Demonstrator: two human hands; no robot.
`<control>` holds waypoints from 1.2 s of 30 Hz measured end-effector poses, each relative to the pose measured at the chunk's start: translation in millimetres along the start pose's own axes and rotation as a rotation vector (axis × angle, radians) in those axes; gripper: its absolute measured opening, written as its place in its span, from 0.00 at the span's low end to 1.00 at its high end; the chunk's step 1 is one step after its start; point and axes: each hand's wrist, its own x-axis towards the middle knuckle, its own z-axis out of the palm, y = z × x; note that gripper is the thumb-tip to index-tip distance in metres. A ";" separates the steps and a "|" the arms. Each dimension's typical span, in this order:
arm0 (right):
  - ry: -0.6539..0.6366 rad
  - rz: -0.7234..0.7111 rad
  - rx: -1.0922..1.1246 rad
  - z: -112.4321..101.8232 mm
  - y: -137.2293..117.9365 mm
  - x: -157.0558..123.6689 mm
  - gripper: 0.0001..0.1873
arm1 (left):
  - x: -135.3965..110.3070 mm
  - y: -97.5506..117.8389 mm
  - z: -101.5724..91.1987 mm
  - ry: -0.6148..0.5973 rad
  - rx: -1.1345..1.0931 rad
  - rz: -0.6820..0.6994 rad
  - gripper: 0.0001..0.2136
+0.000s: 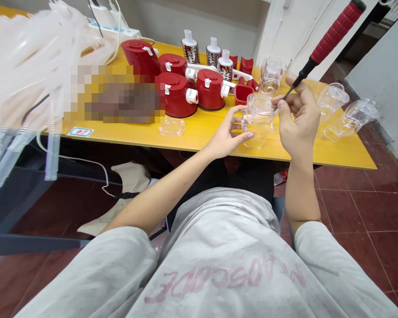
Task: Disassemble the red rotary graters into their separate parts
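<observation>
My right hand (300, 119) pinches the thin shaft of a screwdriver (331, 39) with a red ribbed handle, which points up and to the right. The screwdriver's tip meets the near rim area of a clear plastic housing (260, 110) at the table's front edge. Around the left side of that housing curl the fingers of my left hand (230, 134), thumb toward me, steadying it. Whether a screw sits under the tip is too small to tell. To the left of my left hand lies a flat clear plastic ring (172, 127).
Several red bases (175, 95) with white knobs stand at the back left. Behind them are metal grater drums (214, 53) and red pushers (246, 65). More clear housings (354, 117) lie at right. Plastic bags (46, 57) heap at far left on the yellow table (205, 137).
</observation>
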 end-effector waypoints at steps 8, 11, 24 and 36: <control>0.015 0.009 -0.081 2.1 3.8 2.1 0.34 | -0.3 0.2 0.6 0.009 -0.011 0.012 0.44; 0.013 0.037 -0.108 0.0 4.8 3.4 0.34 | -0.1 -1.1 0.5 0.005 -0.023 0.033 0.43; 0.078 -0.049 -0.071 3.4 2.8 3.0 0.33 | 0.4 1.2 2.1 0.014 -0.020 0.013 0.44; -0.010 -0.022 -0.053 -0.6 3.0 1.1 0.34 | -0.1 -0.2 1.0 0.007 -0.019 0.034 0.43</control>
